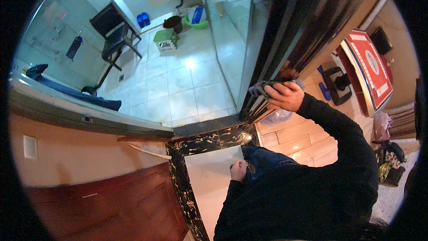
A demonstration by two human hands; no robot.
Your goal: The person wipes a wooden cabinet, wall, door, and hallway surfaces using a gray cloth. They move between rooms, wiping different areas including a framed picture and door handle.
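My right hand [286,96] grips a crumpled dark grey cloth [259,88] against the dark, glossy frame [267,57] of a glass sliding door. Part of the cloth is hidden by my fingers. Lower down, my left hand [238,170] is curled into a fist beside my jeans [267,160], above a pale floor panel. A bit of something small and dark blue [231,166] shows at its fingers; what it is cannot be told. The door's glass pane [230,40] stands to the left of the frame, bordering a tiled bathroom.
A black chair [115,40], a green folding stool [165,38], a dark bucket [173,22] and a green basin [197,25] stand in the bathroom. Dark trousers [77,90] hang over a rail at left. A black marbled border [200,144] edges the doorway. Blue slippers [324,91] lie at right.
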